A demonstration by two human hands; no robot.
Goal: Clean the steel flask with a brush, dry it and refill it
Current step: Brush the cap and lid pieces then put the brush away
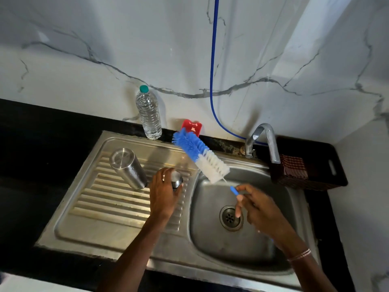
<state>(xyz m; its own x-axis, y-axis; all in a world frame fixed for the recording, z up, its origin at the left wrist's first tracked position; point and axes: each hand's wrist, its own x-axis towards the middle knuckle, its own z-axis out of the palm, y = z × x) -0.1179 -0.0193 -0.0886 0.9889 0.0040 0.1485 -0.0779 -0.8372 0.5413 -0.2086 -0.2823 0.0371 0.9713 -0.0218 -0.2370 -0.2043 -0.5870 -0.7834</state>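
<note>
On drainboard [105, 207], left, flask [128, 168] stood inverted — wet steel, likely slippery; grip round mid-body; left hand [163, 194] curled over cap [176, 179] beside it; right hand [261, 209] pinched brush [200, 157] handle above basin [263, 239].

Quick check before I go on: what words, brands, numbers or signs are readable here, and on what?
No text in this view can be read.
Red object at the wall: white marks, too blurred to read.
Bottle: no label shows.
Flask, cap, brush: no lettering shows.
</note>
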